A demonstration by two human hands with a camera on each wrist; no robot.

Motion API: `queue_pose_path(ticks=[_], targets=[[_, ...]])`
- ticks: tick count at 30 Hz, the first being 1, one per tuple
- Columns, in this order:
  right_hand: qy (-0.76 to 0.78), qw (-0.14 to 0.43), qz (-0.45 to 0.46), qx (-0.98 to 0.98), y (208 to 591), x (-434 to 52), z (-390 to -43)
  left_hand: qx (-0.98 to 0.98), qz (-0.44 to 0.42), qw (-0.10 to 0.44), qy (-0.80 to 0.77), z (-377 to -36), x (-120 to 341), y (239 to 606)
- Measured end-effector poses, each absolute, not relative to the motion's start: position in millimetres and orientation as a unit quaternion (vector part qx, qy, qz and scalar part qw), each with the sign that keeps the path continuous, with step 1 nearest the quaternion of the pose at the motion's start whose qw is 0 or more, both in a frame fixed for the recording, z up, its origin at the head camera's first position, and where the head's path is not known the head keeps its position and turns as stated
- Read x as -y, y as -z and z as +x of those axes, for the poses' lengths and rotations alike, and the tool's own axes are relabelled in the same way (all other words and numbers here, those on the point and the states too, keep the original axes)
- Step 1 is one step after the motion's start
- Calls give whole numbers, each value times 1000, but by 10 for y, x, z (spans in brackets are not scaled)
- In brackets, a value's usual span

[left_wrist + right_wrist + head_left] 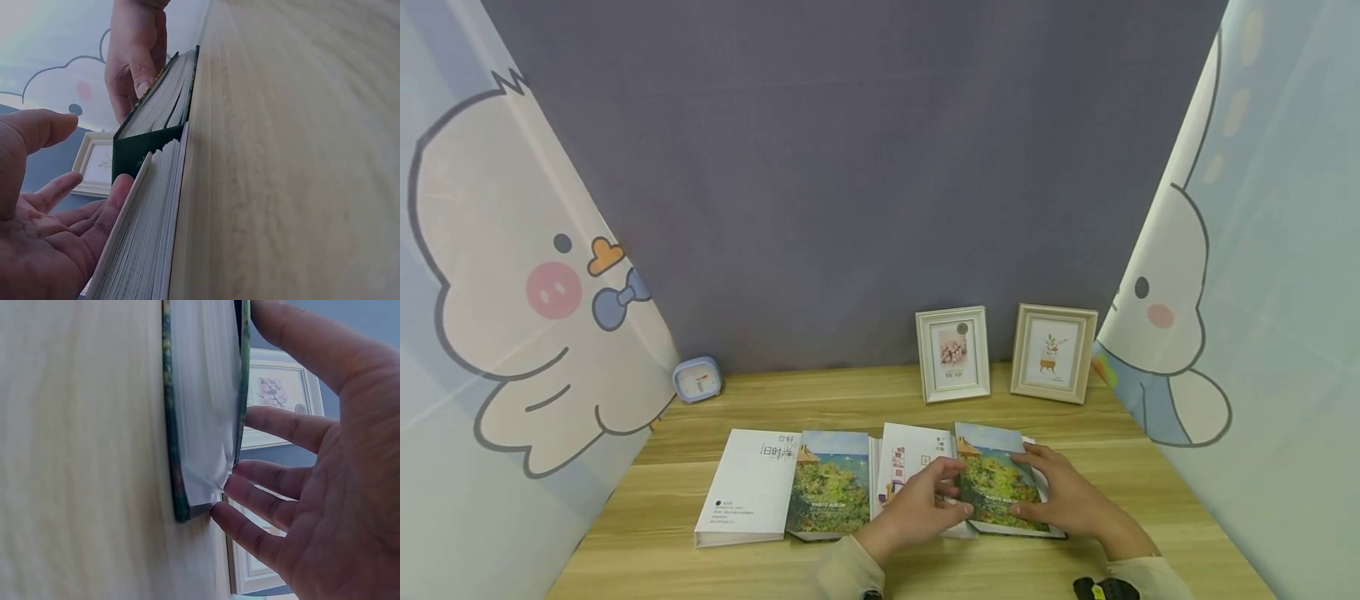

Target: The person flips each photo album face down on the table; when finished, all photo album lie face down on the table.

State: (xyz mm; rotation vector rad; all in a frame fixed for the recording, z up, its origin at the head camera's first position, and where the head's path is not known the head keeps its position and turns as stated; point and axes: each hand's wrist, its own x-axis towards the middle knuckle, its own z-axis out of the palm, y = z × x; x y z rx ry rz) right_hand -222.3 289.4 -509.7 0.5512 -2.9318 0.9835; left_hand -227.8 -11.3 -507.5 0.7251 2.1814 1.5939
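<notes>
While resting flat on the pale wooden desk (820, 400), near the front edge and right of centre, sits the rectangular photo album with the painted landscape cover (1000, 487), touching a white-covered album (913, 467) on its left. Farther left lie a second landscape-covered album (831, 492) and a tall white album box (747, 487), side by side. At the far edge stand a white picture frame (952, 353) and a beige picture frame (1054, 352), with a small blue square clock (697, 379) far left.

Probably stiff in the boards, thick with leaves, fairly heavy and smooth on the cover; best taken by the long edges, with fingers under the cover lip rather than on the loose pages.

Right hand (1067, 496) spread over the cover's right side, fingertips (234, 484) touching the page block at the corner, pinching nothing. Left hand (921, 500) loosely open at the album's left edge, fingers (115, 194) against the neighbouring pages; no firm hold visible.
</notes>
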Motion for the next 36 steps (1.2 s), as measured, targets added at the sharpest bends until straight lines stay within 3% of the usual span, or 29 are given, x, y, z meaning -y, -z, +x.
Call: queue_pose_path(ticks=[25,36], targets=[[-359,-2,171,917,5115,-2879,-2253,-703,255,144,-649,-2285,74,5149],[-407,-7,176,896,5139,-2886,-2275,-664,267,180,-674,-2255,80,5143]])
